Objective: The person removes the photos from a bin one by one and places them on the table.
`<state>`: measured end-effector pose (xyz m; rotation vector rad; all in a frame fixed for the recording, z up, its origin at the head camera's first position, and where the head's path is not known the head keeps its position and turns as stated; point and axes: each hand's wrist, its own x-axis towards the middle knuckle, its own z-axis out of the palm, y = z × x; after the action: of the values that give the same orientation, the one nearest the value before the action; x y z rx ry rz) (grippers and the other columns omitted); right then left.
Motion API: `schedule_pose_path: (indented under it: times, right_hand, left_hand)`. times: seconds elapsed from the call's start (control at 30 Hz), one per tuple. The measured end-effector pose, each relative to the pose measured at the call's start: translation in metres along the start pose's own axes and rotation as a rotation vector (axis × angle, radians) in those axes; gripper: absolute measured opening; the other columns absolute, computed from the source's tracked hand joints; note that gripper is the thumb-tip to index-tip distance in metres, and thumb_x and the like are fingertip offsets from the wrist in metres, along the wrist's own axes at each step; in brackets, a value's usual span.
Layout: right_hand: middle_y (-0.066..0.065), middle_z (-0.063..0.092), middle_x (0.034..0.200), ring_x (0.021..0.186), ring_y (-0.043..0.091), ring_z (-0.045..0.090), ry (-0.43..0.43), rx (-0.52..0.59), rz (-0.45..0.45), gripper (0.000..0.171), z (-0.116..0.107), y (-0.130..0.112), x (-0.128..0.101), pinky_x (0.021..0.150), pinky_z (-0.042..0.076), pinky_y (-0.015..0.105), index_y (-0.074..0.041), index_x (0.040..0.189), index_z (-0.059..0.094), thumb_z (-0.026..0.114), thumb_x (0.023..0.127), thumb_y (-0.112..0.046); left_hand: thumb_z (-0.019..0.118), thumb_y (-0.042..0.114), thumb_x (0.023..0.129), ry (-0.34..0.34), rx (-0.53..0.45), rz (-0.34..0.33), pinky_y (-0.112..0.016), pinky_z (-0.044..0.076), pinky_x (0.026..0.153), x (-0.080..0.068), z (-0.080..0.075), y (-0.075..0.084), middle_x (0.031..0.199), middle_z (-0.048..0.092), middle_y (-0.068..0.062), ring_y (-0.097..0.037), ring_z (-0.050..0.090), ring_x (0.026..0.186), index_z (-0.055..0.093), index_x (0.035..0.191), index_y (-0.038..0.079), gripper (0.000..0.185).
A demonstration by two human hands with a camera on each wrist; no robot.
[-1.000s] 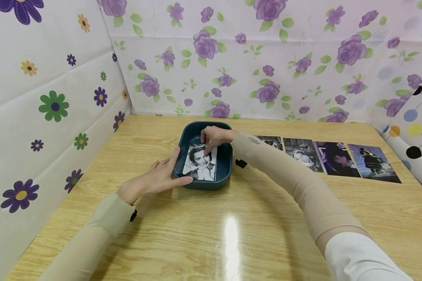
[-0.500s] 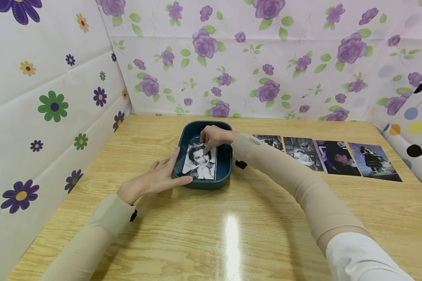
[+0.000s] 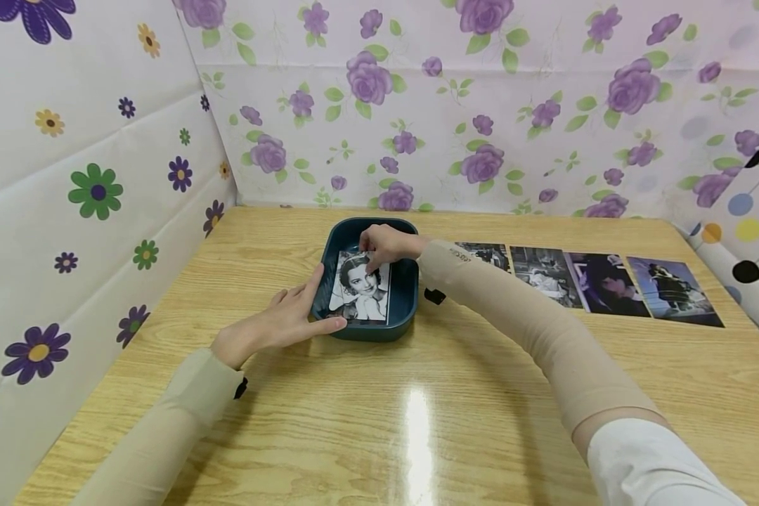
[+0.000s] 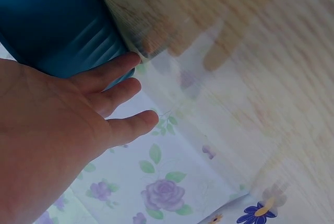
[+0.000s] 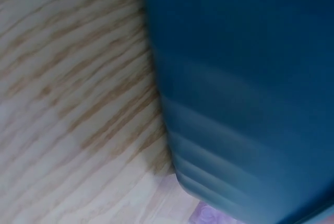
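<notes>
From the head view, a dark teal rectangular plastic tray (image 3: pixel 407 295) sits on the light wooden tabletop (image 3: pixel 455 393), just past centre toward 12 o'clock. A black-and-white portrait photo (image 3: pixel 360 299) lies inside it. The right hand (image 3: pixel 386 244) reaches in from 3 o'clock, its curled fingers (image 3: pixel 372 263) pinching the photo's far edge. The left hand (image 3: pixel 278 323) rests flat against the tray's 9 o'clock wall, fingers straight and together. A row of four dark photo prints (image 3: pixel 591 282) lies at 3 o'clock of the tray. The left wrist view shows straight fingers (image 4: pixel 112 75) touching the tray's ribbed wall (image 4: pixel 57 20). The right wrist view shows only the tray's wall (image 5: pixel 245 93) and tabletop (image 5: pixel 68 93).
</notes>
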<state>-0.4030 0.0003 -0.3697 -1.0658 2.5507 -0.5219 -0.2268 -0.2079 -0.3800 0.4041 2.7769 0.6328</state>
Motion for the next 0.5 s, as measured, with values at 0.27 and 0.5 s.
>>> schedule_pose_path:
  times: [0.27,0.5]
  right_hand:
    - [0.012,0.061,0.109,0.095,0.021,0.054,0.052,0.039,-0.03,0.039,-0.0008,0.0019,0.0004,0.089,0.047,0.034,-0.005,0.119,0.061,0.076,0.084,-0.014]
    - [0.013,0.061,0.108,0.096,0.023,0.056,0.077,0.053,-0.039,0.039,-0.0001,0.0025,-0.0008,0.089,0.049,0.035,-0.007,0.119,0.061,0.077,0.083,-0.014]
  left_hand:
    - [0.05,0.073,0.085,-0.004,-0.01,0.0,-0.065,0.005,0.115,0.0001,-0.0015,0.0011,0.16,0.018,-0.019,-0.041,0.017,0.148,-0.018,0.154,0.021,0.11]
    - [0.05,0.073,0.085,-0.011,-0.01,-0.005,-0.065,0.004,0.115,-0.0008,-0.002,0.0021,0.16,0.018,-0.019,-0.041,0.017,0.148,-0.018,0.154,0.021,0.11]
